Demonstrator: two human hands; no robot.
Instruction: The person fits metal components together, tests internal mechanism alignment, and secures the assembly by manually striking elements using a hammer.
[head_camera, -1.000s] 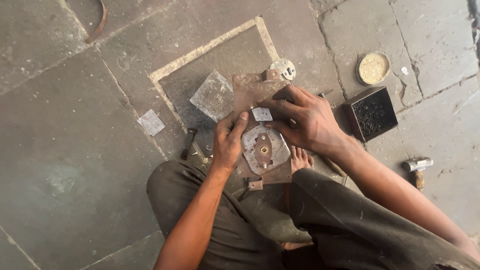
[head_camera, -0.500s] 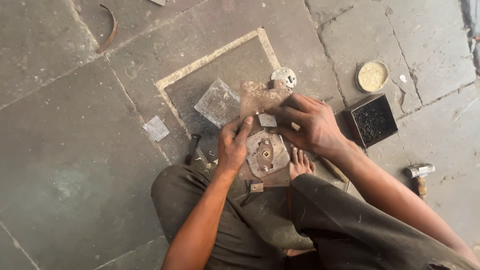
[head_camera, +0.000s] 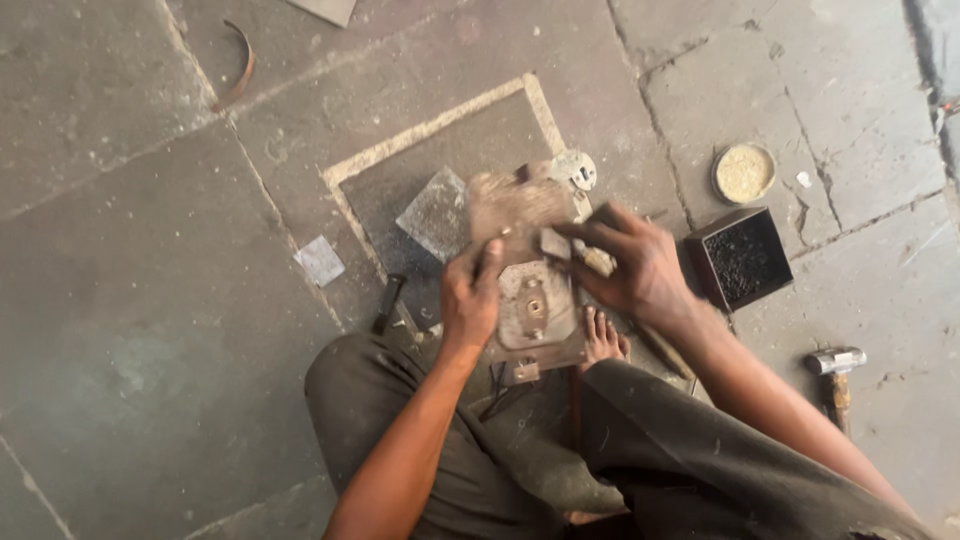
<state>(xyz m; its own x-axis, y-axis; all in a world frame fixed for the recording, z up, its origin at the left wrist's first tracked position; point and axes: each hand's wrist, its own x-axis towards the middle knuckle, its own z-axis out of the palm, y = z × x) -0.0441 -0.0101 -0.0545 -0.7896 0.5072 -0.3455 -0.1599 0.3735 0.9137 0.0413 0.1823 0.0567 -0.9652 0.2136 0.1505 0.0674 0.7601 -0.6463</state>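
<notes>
Stone floor; both hands grip rusty plate, black box near.

Rusty brown metal plate, grey square sheet. Black box, round tin with yellowish fill. Grey stone floor, dark olive trousers.

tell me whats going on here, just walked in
A person sits on a stone floor with a rusty metal plate propped in front of their knees. The left hand steadies the plate's edge, while the right hand presses a small block against its face. Beside them lie a black square box, a round tin of yellowish powder, a hammer and a loose grey metal sheet.
</notes>
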